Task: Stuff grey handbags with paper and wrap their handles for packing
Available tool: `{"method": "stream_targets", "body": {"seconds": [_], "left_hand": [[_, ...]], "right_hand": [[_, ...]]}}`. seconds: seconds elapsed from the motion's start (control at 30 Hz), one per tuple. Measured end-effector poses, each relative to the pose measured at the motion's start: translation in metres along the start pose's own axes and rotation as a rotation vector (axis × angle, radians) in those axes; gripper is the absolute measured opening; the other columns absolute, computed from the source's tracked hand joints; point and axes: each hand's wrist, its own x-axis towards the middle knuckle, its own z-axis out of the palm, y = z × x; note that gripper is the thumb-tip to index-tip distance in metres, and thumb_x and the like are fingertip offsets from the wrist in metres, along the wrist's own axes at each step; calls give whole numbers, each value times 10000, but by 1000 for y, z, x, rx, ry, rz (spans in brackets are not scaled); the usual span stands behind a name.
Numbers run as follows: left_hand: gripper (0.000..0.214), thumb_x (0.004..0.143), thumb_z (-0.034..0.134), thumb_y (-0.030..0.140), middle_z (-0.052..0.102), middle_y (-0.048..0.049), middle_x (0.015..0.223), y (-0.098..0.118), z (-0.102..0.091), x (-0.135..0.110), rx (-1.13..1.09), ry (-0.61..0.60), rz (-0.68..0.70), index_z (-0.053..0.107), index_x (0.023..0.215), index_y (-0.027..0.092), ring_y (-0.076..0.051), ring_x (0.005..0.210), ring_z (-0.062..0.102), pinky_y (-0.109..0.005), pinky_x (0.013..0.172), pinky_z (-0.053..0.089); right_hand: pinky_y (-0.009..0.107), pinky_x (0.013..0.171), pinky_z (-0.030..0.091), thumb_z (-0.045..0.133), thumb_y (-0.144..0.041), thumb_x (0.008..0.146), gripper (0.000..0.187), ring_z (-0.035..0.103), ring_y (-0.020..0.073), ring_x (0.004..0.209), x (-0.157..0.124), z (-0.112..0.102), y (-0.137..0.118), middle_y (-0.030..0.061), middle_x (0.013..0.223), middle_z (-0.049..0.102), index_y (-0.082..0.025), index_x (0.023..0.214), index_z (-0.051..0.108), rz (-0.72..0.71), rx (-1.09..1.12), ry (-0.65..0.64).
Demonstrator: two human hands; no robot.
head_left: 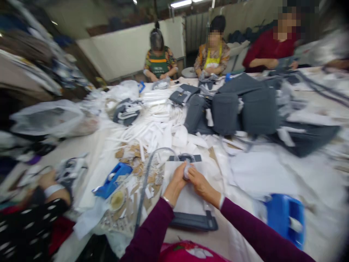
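Note:
A dark grey bag (191, 221) lies in front of me, its middle covered by a pale sheet (188, 202). Over its far end, my left hand (177, 179) and my right hand (201, 183) meet with fingers closed. Between them they pinch a small clump of clear plastic wrap (187, 170), which seems to be around the bag's handle (188, 157); blur and my fingers hide the detail. A long grey strap (145, 178) curves from the bag's far end down along its left side.
Blue tape dispensers stand left (113, 180) and right (286, 218). Cardboard scraps (133, 154) and white strips (152, 125) cover the left middle. Dark grey bags (226, 112) are heaped beyond. A co-worker's arm (56, 191) is at left; several people sit across the table.

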Motion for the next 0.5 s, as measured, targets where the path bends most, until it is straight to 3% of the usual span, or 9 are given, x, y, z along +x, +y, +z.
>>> {"method": "stream_targets", "body": {"seconds": [0.1,0.17,0.27,0.37,0.5], "left_hand": [[332,643,729,438,556,-15,600,-10,3,-6,16,103,137,574,641,144,-146,608,526,-302,650,448],[360,649,713,463,542,-23,595,-22,1,3,27,143,199,588,642,125,-141,572,494,-319,632,428],[350,702,654,482,513,-19,598,-40,-6,19,62,175,280,585,651,143,-134,545,455,-333,624,412],[298,723,638,450,499,-13,609,-47,-9,21,58,182,293,564,650,171,-138,550,453,-336,617,413],[230,696,685,389,570,-26,735,-38,-13,15,53,116,249,600,732,179,-159,716,528,-308,764,440]], "right_hand": [[462,971,409,522,-296,740,293,554,297,1074,-11,9,11,95,1081,644,-200,994,633,269,80,193],[429,867,469,579,-390,701,312,616,306,951,-13,15,27,94,987,684,-195,936,645,496,164,115],[404,748,486,621,-471,627,365,642,325,837,-14,20,41,88,848,710,-193,862,654,685,192,108],[379,697,472,627,-471,611,352,629,306,780,-16,18,33,67,789,701,-189,820,654,723,176,162],[347,745,453,614,-440,666,291,581,258,808,-14,9,2,51,836,664,-186,807,640,594,254,240]]}}
